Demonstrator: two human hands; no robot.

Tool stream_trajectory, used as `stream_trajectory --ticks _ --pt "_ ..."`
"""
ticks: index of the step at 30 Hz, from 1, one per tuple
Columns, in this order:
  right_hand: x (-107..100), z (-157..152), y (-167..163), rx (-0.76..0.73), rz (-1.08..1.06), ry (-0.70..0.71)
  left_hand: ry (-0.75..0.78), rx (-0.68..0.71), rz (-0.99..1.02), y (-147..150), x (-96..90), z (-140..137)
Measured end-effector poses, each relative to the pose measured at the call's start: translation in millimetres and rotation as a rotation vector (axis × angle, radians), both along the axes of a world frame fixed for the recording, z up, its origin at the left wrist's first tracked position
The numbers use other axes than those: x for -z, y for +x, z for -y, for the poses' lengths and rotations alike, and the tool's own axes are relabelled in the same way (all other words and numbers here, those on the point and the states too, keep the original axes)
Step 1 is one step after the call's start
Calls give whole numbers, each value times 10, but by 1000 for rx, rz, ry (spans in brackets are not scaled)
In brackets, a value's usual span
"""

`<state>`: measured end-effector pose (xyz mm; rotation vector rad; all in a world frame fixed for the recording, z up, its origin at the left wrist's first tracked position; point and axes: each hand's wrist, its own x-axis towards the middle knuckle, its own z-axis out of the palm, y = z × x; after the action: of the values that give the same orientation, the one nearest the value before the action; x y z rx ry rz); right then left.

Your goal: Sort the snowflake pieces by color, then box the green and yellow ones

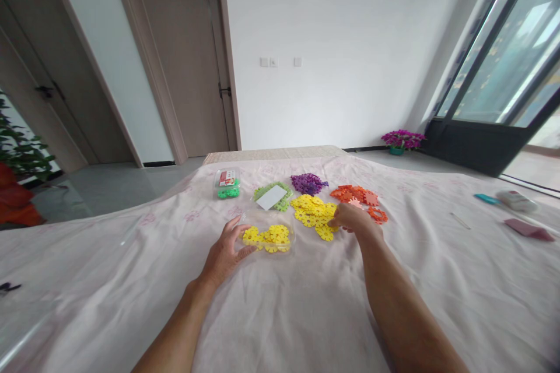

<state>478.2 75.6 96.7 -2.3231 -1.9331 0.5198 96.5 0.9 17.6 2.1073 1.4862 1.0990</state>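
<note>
A clear plastic box (290, 246) with yellow snowflake discs (277, 234) inside stands in front of me. My left hand (225, 250) grips its left end, thumb on the near side and fingers on the far side. To the right of the box lies a loose pile of yellow snowflake discs (311, 210). At that pile's right edge is my right hand (353, 218), fingers bent and pinched together on a yellow disc, which they mostly cover.
Behind are a lidded box of green pieces (228, 185), light green discs (286, 201) under a white card (271, 197), and a purple pile (308, 182). Orange-red pieces (350, 192) lie beyond my right hand. A teal object (487, 199) and a mauve cloth-like piece (528, 229) rest far right.
</note>
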Motion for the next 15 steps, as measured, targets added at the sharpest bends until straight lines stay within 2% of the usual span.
stream_trajectory --ticks 4,9,15 --pt "16 5 -42 -16 -98 -3 3 -2 -4 -2 5 -6" --pt "51 -29 -34 64 -244 -2 -7 9 10 -8 23 -6" --pt "31 -47 1 -28 -146 38 -19 9 8 -6 12 -6"
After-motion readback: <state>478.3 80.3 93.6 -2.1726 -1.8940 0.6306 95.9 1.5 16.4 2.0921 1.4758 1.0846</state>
